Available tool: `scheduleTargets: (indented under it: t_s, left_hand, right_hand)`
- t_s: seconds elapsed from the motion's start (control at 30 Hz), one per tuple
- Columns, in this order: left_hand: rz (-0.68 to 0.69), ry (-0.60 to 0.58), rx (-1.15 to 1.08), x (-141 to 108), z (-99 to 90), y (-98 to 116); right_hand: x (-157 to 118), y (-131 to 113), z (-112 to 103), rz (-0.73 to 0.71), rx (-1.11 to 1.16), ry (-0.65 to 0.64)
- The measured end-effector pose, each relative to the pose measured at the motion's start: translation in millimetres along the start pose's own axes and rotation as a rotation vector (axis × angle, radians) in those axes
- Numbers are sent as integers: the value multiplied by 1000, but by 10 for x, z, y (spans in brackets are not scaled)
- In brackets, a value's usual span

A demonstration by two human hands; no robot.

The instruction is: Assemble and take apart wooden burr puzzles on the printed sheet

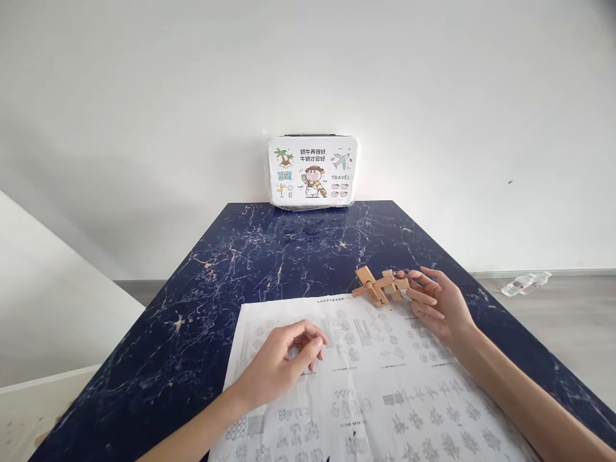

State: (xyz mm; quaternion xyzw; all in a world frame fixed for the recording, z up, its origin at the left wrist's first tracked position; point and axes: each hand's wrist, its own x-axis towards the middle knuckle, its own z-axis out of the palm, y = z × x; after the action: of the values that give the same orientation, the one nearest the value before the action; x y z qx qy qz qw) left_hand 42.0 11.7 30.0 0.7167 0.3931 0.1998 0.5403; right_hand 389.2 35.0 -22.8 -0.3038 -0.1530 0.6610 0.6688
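Wooden interlocking puzzle pieces (376, 287) lie clustered at the top edge of a printed sheet (308, 385), partly on the dark table. They are crossed and overlapping; whether they lock together I cannot tell. My right hand (440, 305) is beside them on the right, fingers apart and fingertips at the nearest small block, seemingly touching without gripping it. Over the left half of the sheet, my left hand (289, 356) hovers or rests with loosely curled fingers, thumb near the index finger, and no object visible in it. The sheet carries rows of small puzzle diagrams.
A white case (314, 172) with cartoon travel pictures stands at the far table edge against the wall. The blue marbled table (202, 282) narrows toward it. On the floor to the right lies a clear plastic item (524, 283). Pale furniture (43, 404) stands at lower left.
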Motion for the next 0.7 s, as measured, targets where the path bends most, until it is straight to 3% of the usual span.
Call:
scheduleTargets:
  t_s: [0.1, 0.33, 0.53, 0.7]
  left_hand:
    - [-4, 4, 0, -1, 1, -5]
    - [16, 8, -13, -3, 8, -33]
    - [10, 17, 1, -6, 8, -30]
    - [-2, 23, 14, -5, 6, -15]
  right_hand:
    - [-1, 18, 40, -5, -51, 46]
    - [1, 39, 71, -9, -121, 0]
    - [-2, 46, 43, -48, -79, -81]
    - [-34, 24, 21, -65, -8, -74]
